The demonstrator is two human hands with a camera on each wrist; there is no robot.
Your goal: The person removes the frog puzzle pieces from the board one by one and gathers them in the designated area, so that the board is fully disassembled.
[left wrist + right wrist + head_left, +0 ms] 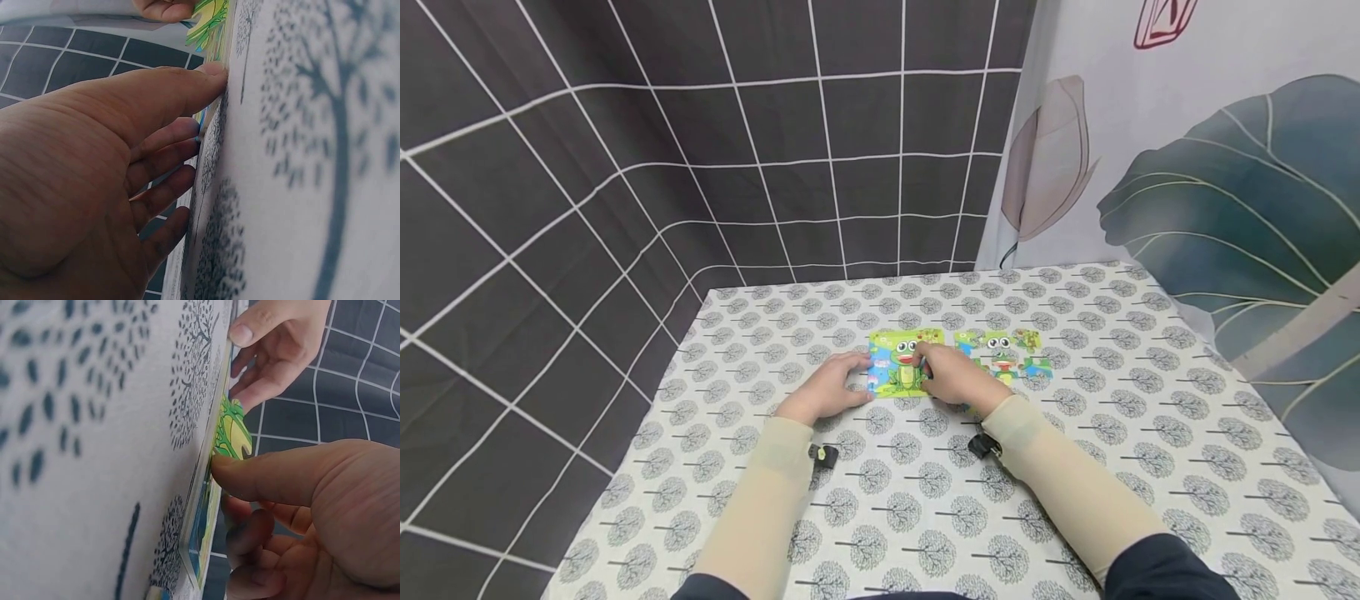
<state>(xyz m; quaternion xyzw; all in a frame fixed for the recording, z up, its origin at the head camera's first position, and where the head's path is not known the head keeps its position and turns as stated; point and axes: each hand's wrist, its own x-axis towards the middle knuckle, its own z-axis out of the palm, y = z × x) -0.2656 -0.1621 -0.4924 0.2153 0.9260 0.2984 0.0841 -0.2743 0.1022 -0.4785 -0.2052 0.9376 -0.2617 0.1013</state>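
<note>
A frog picture puzzle in green, yellow and blue lies flat on the tablecloth between my hands. My left hand rests at its left edge, thumb at the lower corner and fingers spread fairly straight along the side. At the right edge is my right hand, fingers bent. In the right wrist view its thumb and fingers pinch a green and yellow puzzle piece, tilted up from the surface, with a knobbed edge. That jagged piece also shows in the left wrist view. The right hand hides part of the picture's right side.
Just right of the puzzle, a second group of frog pieces lies loosely arranged with gaps, partly behind the right hand. A tree-patterned cloth covers the table. A dark checked curtain stands behind and left, a leaf-printed one right.
</note>
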